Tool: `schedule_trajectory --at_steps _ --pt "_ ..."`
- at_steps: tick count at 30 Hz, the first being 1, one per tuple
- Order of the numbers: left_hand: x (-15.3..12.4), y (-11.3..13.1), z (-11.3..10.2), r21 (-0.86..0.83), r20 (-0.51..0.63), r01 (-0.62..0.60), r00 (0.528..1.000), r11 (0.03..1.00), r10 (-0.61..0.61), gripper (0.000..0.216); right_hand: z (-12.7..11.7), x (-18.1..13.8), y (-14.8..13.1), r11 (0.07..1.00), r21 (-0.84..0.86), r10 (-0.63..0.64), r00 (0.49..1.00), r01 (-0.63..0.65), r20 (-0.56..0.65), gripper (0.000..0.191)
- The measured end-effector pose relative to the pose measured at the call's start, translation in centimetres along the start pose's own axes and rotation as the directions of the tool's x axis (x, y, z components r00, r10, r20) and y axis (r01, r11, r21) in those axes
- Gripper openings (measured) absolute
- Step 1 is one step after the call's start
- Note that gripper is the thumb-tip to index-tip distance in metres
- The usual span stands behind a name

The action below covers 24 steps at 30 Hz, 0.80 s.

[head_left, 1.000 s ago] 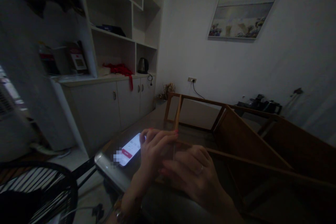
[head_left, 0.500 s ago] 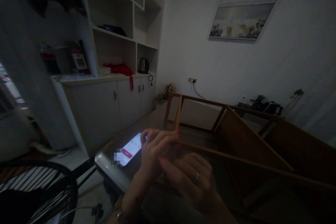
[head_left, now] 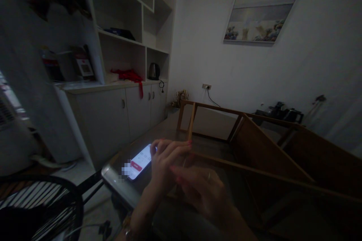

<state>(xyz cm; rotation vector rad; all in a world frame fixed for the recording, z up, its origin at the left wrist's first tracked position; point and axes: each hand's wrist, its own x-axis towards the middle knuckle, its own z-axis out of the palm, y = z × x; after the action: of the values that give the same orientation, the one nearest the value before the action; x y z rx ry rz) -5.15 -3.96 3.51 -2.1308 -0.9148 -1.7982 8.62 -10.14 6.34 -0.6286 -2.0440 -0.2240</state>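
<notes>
The person's left hand (head_left: 166, 162) is hovering over the near end of the glass table (head_left: 158, 131), just beside a phone (head_left: 140, 162), its fingers curling inward with the red-painted tips drawing together; in this dim light it cannot be told whether that grip is pinching something small or closing on nothing. The right hand (head_left: 202, 190) is hanging just in front of it, nearer the camera, with its fingers stretching loosely toward the left hand and its grip lying open, a ring (head_left: 209, 175) showing on one finger. The two hands are working close together above the glass, so small, slow finger movements are looking like the sound way to go, with the wrists staying low and the left fingertips steering clear of the lit screen to avoid a stray tap. The phone is lying flat on the table, face up, near the corner closest to the person, well inside the rim; its screen is glowing white with a red button and rows of small text. Beyond the hands, a bare wooden frame (head_left: 254, 147) is lying across the far side, and white cabinets (head_left: 113, 116) are standing to the left with a kettle (head_left: 154, 70) on top
</notes>
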Motion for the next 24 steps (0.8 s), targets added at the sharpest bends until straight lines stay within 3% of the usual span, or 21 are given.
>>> schedule_trajectory --at_steps 8,14,19,24 --pt "0.1 0.0 -0.4 0.003 0.039 -0.011 0.999 1.0 0.011 0.013 -0.2 0.3 0.7 0.979 -0.15 -0.139 0.99 0.137 -0.004 0.017" --pt "0.0 -0.1 -0.5 0.005 0.048 -0.014 0.999 1.0 0.014 0.017 -1.6 1.1 1.0 0.961 -0.152 -0.213 0.969 0.231 0.123 0.021" --pt "0.0 -0.1 -0.2 0.009 0.033 -0.014 0.999 1.0 0.014 0.016 -2.8 1.5 0.9 0.968 -0.16 -0.157 0.963 0.194 0.219 0.026" --pt "0.0 -0.1 -0.3 -0.002 0.033 -0.021 0.999 1.0 0.021 0.014 -3.6 1.2 0.6 0.999 -0.026 -0.023 0.942 0.033 0.335 0.031"
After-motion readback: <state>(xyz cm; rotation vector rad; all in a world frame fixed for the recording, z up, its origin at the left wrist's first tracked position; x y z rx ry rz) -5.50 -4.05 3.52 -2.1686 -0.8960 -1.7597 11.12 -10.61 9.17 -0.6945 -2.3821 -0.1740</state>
